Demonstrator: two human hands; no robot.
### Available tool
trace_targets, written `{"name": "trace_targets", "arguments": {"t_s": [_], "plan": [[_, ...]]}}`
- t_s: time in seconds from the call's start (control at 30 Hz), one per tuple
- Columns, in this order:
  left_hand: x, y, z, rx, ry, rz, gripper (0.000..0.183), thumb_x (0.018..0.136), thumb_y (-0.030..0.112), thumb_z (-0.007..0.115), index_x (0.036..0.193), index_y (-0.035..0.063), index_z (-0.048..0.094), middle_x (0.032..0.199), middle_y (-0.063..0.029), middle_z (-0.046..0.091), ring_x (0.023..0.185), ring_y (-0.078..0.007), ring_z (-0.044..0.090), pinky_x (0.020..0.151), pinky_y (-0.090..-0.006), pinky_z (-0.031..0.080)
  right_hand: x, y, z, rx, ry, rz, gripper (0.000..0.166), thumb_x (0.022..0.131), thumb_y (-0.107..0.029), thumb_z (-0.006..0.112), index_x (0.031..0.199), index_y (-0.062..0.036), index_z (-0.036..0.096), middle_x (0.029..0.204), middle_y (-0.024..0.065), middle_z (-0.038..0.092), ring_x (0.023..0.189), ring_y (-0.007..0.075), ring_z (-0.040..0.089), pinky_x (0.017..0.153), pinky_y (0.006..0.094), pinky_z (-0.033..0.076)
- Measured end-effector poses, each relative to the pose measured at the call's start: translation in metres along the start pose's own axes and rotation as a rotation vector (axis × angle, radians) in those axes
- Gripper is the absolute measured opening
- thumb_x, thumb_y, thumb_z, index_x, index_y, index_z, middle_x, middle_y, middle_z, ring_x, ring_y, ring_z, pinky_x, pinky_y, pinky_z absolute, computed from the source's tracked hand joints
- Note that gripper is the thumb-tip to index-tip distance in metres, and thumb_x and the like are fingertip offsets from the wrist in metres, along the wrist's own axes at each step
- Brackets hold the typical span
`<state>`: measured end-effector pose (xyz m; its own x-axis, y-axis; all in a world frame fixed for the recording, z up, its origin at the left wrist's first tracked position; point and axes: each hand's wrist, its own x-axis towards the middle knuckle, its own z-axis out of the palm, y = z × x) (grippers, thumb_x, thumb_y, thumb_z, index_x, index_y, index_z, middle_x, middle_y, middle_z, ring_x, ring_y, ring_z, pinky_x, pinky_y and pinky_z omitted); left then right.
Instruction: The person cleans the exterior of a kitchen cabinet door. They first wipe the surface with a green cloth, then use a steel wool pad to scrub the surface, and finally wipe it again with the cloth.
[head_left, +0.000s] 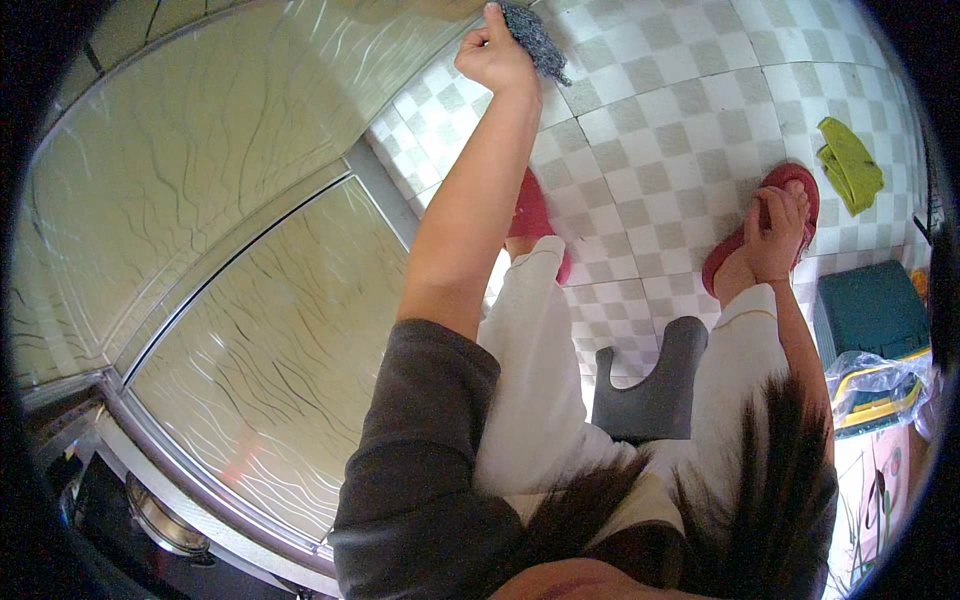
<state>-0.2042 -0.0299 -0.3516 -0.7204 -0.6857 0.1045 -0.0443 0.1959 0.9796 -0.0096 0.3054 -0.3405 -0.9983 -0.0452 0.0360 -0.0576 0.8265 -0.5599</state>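
Note:
Up at the top centre, my left hand is closed on a fuzzy dark grey cloth, its thumb sticking out. That hand is at the lower edge of a glossy cabinet panel patterned with wavy lines; whether the cloth touches the panel, I cannot tell. My right hand rests on my right foot, over a red slipper, with its fingers apart and nothing held in it. A folded yellow-green cloth lies on the floor to the right of that foot.
The floor has grey and white checked tiles. A grey plastic stool is under me. On the right stands a dark green box with a yellow handle and clear plastic. At lower left, a metal pot sits above the cabinet door.

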Motion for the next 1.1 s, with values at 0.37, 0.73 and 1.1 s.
{"name": "trace_targets", "arguments": {"t_s": [0.37, 0.73, 1.1], "plan": [[-0.01, 0.041, -0.036, 0.385, -0.196, -0.061, 0.041, 0.079, 0.033, 0.071, 0.056, 0.0058, 0.052, 0.056, -0.0014, 0.051, 0.052, -0.0093, 0.046, 0.048, -0.0275, 0.039, -0.002, 0.016, 0.002, -0.005, 0.008, 0.015, 0.015, 0.074, -0.012, 0.06, 0.088, -0.0066, 0.058, 0.089, 0.0116, 0.06, 0.09, 0.032, 0.054, 0.088, 0.0475, 0.035], [-0.043, 0.304, -0.152, -0.141, -0.154, -0.125, 0.034, 0.081, 0.03, 0.07, 0.064, 0.0055, 0.055, 0.061, 0.0026, 0.05, 0.057, -0.0072, 0.042, 0.052, -0.0225, 0.035, -0.019, -0.032, -0.048, 0.325, 0.149, 0.414, 0.02, 0.079, -0.014, 0.058, 0.096, -0.0033, 0.062, 0.096, 0.0174, 0.059, 0.09, 0.0347, 0.057, 0.079, 0.0396, 0.045], [0.045, 0.66, -0.087, -0.45, 0.167, 0.479, 0.023, 0.082, 0.021, 0.064, 0.078, -0.0017, 0.064, 0.077, -0.0099, 0.062, 0.069, -0.0173, 0.055, 0.062, -0.0329, 0.044, -0.089, 0.032, -0.139, 0.32, 0.338, 0.387, 0.025, 0.07, -0.004, 0.057, 0.095, -0.0056, 0.063, 0.088, 0.012, 0.06, 0.07, 0.0218, 0.058, 0.065, 0.0319, 0.047]]}}
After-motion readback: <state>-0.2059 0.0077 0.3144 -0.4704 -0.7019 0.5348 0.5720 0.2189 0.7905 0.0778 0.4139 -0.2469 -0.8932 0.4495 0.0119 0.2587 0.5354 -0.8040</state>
